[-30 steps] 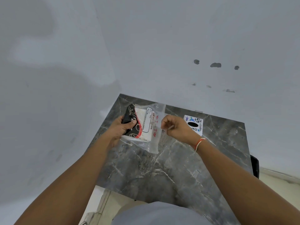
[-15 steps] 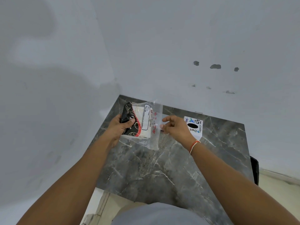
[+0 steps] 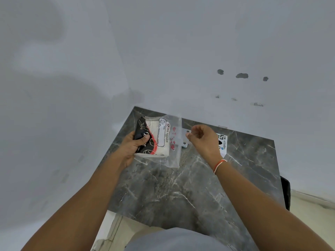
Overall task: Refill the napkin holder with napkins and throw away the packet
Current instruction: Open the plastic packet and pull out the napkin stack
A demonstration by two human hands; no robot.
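Note:
The napkin packet (image 3: 164, 140) is clear plastic with a black, red and white print and white napkins inside. It lies tilted on the far left of the dark marble table (image 3: 181, 192). My left hand (image 3: 131, 148) grips its left, black end, thumb on top. My right hand (image 3: 204, 140) pinches the packet's clear flap with the punched white tab at its right end. The napkin holder (image 3: 223, 143), a white box with a black opening and printed logo, sits just behind my right hand, mostly hidden by it.
White walls meet in a corner right behind the table on its left and far sides. A dark object (image 3: 285, 192) sticks out past the table's right edge. Pale floor (image 3: 311, 218) shows to the right and below the near edge.
My right hand has shifted slightly right and up, pulling the flap's tab away from the packet. The packet has been turned a little more upright in my left hand.

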